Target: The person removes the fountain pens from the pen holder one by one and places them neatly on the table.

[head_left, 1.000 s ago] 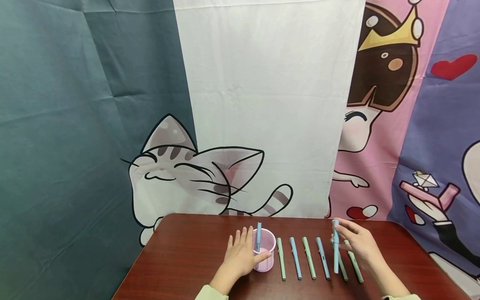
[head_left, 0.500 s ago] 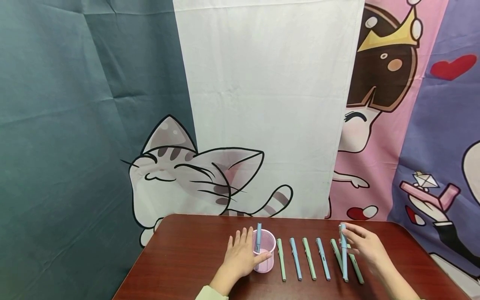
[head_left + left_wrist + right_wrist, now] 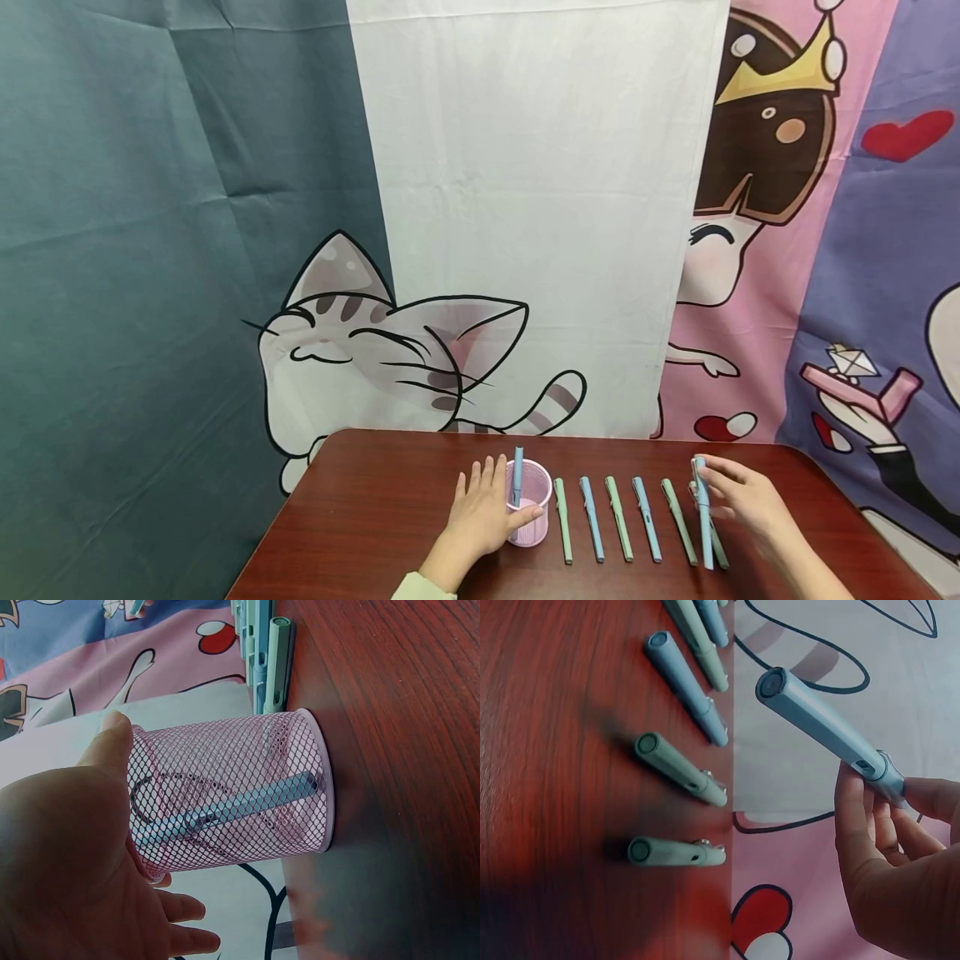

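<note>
My left hand (image 3: 481,510) is spread against a pink mesh pen holder (image 3: 536,475), its straight fingers along the left side and its thumb over the front rim. One blue pen (image 3: 518,475) leans inside; the left wrist view shows that pen (image 3: 247,802) through the mesh. At the right, my right hand (image 3: 750,498) pinches a light blue capped pen (image 3: 703,517) by its clip end between thumb and fingers. In the right wrist view this pen (image 3: 817,724) is raised off the tabletop. In the head view it overlaps the rightmost green pen (image 3: 720,550).
Between the hands, a row of pens lies on the brown table (image 3: 375,517): a green pen (image 3: 563,525), a blue pen (image 3: 592,521), another green pen (image 3: 619,521), another blue pen (image 3: 647,521) and a darker green pen (image 3: 679,523). A cartoon-printed cloth (image 3: 525,208) hangs behind the table.
My right hand has moved right and slightly toward me with the blue pen, from over the darker green pen to over the rightmost one. The left hand and pen holder have stayed put.
</note>
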Available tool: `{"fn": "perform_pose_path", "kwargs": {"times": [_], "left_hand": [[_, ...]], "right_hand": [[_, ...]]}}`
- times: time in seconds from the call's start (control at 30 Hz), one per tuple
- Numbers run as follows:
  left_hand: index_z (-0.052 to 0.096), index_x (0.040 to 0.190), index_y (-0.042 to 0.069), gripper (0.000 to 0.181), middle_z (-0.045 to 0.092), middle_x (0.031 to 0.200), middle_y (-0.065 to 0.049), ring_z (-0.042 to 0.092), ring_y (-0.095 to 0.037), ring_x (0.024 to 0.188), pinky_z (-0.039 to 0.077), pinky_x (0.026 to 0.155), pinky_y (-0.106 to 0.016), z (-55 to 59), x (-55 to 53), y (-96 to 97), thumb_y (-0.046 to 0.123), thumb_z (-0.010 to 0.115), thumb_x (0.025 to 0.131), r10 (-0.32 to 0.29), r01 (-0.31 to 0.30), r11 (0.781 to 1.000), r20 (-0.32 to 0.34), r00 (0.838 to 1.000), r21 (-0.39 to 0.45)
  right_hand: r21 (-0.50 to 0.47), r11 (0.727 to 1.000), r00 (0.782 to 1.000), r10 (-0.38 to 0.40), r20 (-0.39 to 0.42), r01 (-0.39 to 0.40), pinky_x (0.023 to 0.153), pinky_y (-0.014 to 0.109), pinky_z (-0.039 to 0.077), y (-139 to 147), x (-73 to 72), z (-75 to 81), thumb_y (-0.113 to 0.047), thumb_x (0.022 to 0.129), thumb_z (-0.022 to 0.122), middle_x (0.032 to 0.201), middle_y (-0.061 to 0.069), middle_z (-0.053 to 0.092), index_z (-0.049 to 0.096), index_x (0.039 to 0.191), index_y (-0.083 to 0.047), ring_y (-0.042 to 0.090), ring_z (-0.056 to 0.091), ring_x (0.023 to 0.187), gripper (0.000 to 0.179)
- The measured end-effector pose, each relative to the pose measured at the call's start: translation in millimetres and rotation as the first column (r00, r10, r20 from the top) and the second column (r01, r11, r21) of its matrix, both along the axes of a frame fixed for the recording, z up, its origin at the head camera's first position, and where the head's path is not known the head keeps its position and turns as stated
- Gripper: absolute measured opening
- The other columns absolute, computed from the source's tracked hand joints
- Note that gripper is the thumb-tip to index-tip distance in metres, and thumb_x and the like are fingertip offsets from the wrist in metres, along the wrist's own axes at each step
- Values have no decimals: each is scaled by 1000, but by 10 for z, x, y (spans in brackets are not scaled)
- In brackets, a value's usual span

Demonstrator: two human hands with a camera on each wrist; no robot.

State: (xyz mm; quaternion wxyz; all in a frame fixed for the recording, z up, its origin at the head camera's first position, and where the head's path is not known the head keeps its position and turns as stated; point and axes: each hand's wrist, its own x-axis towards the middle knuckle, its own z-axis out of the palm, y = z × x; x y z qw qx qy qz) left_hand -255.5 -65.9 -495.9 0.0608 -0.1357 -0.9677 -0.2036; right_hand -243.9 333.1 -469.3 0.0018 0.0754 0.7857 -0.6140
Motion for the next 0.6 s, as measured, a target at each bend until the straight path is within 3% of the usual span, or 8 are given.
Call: {"fn": "perform_pose_path", "kwargs": {"times": [0.13, 0.37, 0.6], "left_hand": [[35, 155, 3, 104, 39, 157, -23, 31, -45, 147, 23, 118, -64, 6, 5, -1, 74, 61, 84, -1, 1, 1000, 2, 1000, -2], [35, 155, 3, 104, 39, 157, -23, 31, -45, 148, 23, 118, -64, 18, 12, 1, 74, 61, 85, 1, -1, 1000, 3, 1000, -6], [35, 155, 3, 104, 40, 157, -23, 32, -45, 147, 23, 118, -63, 14, 12, 2, 74, 61, 84, 4, -4, 1000, -4, 1000, -10]], "right_hand": [[28, 1000, 1000, 7, 10, -7, 79, 37, 61, 53, -1, -19, -33, 101, 64, 115, -1, 71, 44, 148, 7, 7, 65, 99, 65], [16, 1000, 1000, 2, 26, -2, 79, 36, 61, 168, -18, -72, -30, 100, 66, 109, -8, 69, 59, 138, -1, 11, 63, 100, 48], [-24, 1000, 999, 9, 54, -8, 78, 38, 61, 272, -63, -131, -25, 101, 64, 104, -3, 71, 54, 140, 8, 14, 69, 93, 52]]}}
